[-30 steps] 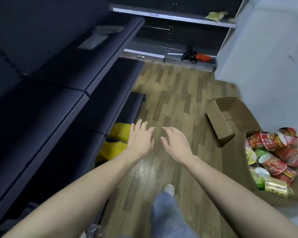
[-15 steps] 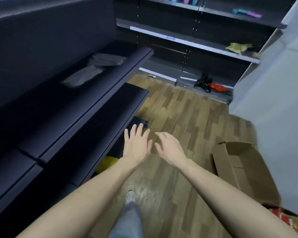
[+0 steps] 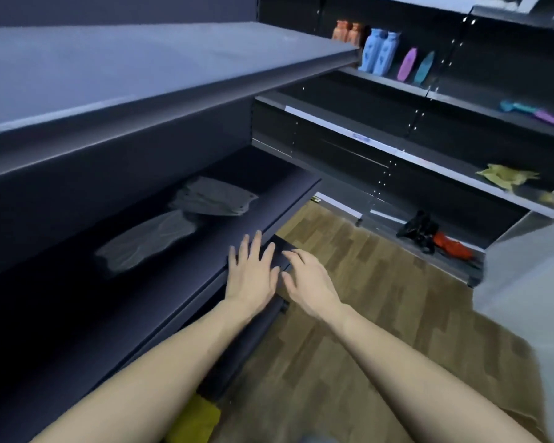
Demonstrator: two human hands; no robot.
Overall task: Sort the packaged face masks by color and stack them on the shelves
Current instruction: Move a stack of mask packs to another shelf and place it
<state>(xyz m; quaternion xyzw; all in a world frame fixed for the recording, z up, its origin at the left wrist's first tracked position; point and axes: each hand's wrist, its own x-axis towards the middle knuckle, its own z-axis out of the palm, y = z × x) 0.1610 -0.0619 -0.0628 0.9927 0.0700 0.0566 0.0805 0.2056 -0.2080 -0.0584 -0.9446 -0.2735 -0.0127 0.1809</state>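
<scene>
Both hands empty at the dark shelf

Left hand [image 3: 251, 276] and right hand [image 3: 309, 279], grip open on each, hover at the shelf [image 3: 205, 257] edge; grey packaged masks [image 3: 211, 198] lie farther back on it.

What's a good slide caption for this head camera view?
Both empty hands, left and right, reach toward grey packaged masks on dark shelf.

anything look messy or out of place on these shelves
Yes. The grey mask packets lie loose and splayed beside the tidier grey stack on the dark shelf. A crumpled yellow wrapper sits alone on the far shelf. Both hands hold nothing.
</scene>
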